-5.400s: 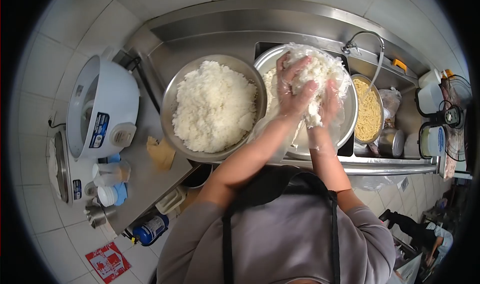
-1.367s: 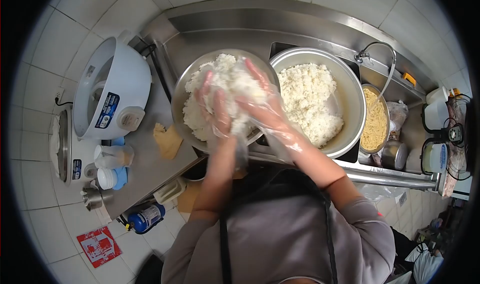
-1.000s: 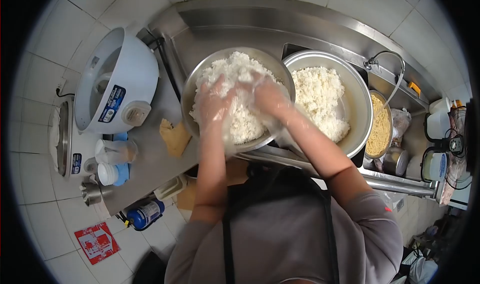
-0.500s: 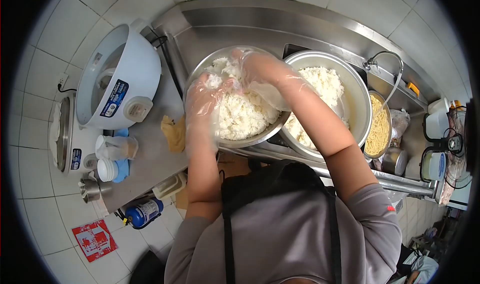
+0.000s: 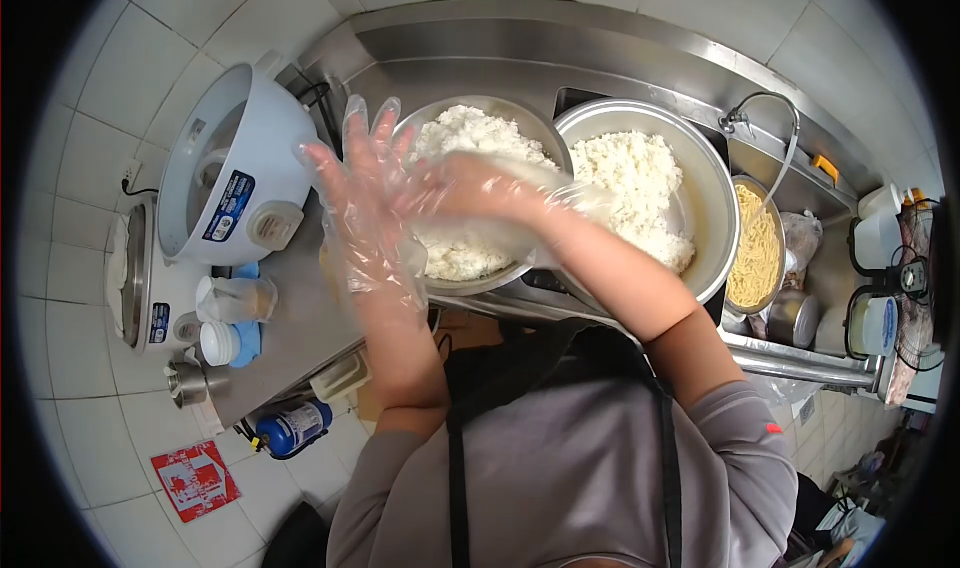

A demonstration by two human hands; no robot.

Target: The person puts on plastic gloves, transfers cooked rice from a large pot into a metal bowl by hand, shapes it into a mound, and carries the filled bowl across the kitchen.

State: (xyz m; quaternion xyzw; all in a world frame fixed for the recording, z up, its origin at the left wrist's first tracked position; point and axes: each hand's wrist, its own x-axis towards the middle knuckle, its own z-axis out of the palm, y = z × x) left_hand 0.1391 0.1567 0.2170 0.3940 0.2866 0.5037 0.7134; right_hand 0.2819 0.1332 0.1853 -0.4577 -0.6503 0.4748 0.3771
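Note:
My left hand (image 5: 362, 203), in a clear plastic glove, is raised at the left edge of a metal bowl (image 5: 565, 153), its fingers spread and nothing held. Against its palm side lies my right hand (image 5: 450, 186), also gloved and smeared by motion; whether it grips anything is not clear. White rice (image 5: 475, 133) fills the bowl beneath both hands. Just right of the bowl stands a wide metal pot (image 5: 722, 203) with more rice (image 5: 630, 173) heaped mostly on its left side; my right forearm passes over its near left part.
A light blue rice cooker (image 5: 225, 168) stands on the left counter, near plastic cups (image 5: 235, 298). Noodles (image 5: 752, 253) fill a bowl at the right, beside a faucet (image 5: 735, 118). A blue fire extinguisher (image 5: 292, 428) is below the counter.
Both hands have come up out of the rice and moved left. My left hand has spread its fingers, and my right hand has swung across to it.

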